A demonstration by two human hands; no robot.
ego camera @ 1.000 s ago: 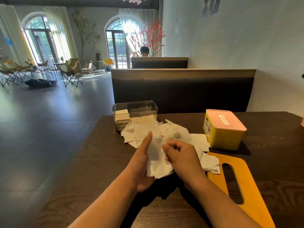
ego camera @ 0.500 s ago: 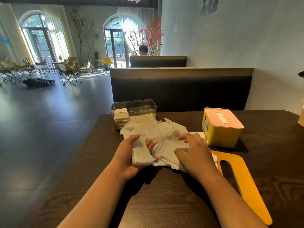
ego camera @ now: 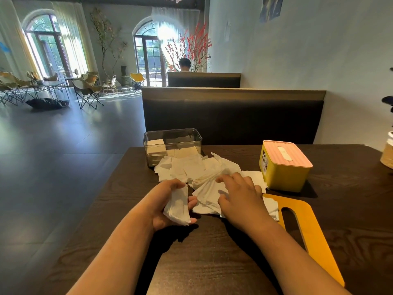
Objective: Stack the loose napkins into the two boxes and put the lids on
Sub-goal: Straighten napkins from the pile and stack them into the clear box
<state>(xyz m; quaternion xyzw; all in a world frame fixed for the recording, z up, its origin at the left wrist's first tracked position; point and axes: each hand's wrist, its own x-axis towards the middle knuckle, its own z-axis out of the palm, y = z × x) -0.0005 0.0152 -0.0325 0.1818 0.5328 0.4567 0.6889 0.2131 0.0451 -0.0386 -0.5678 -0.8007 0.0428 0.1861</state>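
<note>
Dark table (ego camera: pixel 212 262), napkin pile (ego camera: pixel 191 169) sits just in front of the lidless clear box (ego camera: pixel 172 141). Left hand (ego camera: pixel 163 201) clutches a small wad (ego camera: pixel 177 207), right hand (ego camera: pixel 240 199) lies spread on the pile. Risk imo: flimsy sheets fan out and stack crooked.

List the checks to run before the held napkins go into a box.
1. Left hand grips a bunch of white paper napkins: ok.
2. Right hand lies with fingers spread on the loose napkin pile: ok.
3. Clear plastic box is lidless, with room above the napkins inside: ok.
4. Yellow box is free to fill: not ok, its pink ribbed lid is on.
5. Fill level of that yellow box: cannot tell.
6. Flat orange slotted lid lies within reach on the dark wooden table: ok.
</note>
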